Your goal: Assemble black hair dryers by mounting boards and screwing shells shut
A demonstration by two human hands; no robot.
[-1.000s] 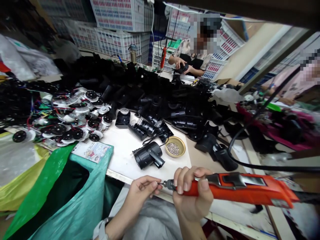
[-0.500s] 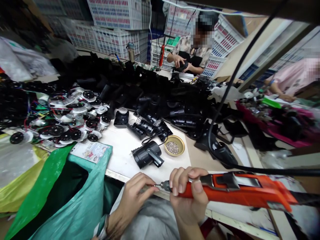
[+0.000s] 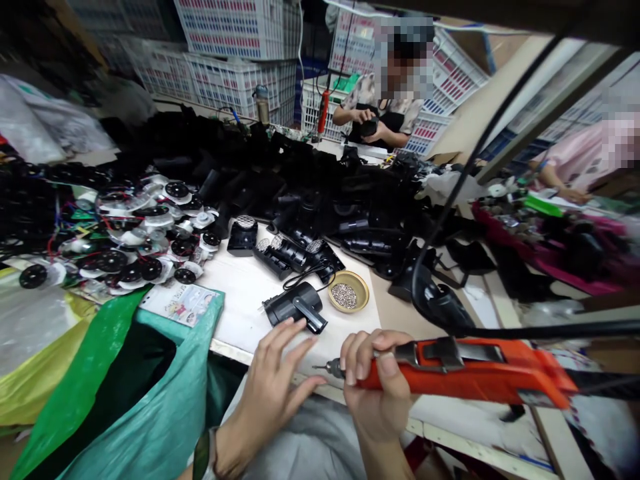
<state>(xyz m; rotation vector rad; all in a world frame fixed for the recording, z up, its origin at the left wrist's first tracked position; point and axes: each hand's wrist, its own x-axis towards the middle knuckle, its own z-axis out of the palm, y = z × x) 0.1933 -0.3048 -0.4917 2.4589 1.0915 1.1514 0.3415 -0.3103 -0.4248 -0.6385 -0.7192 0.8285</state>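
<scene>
My right hand is wrapped round the front of an orange electric screwdriver, which lies level with its bit pointing left. A black cable runs from its back end up and over the bench. My left hand is open with fingers spread, and its fingertips reach a black cylindrical housing lying on the white bench top. A small brass bowl of screws sits just right of the housing.
A heap of black plastic housings covers the middle of the bench, with black-and-white fan parts at the left. A green bag hangs open at the front left. A person works across the bench; another's pink sleeve shows at right. White crates stand behind.
My left hand has let go of the screwdriver's bit, opened, and moved forward to the black housing. The screwdriver has barely shifted.
</scene>
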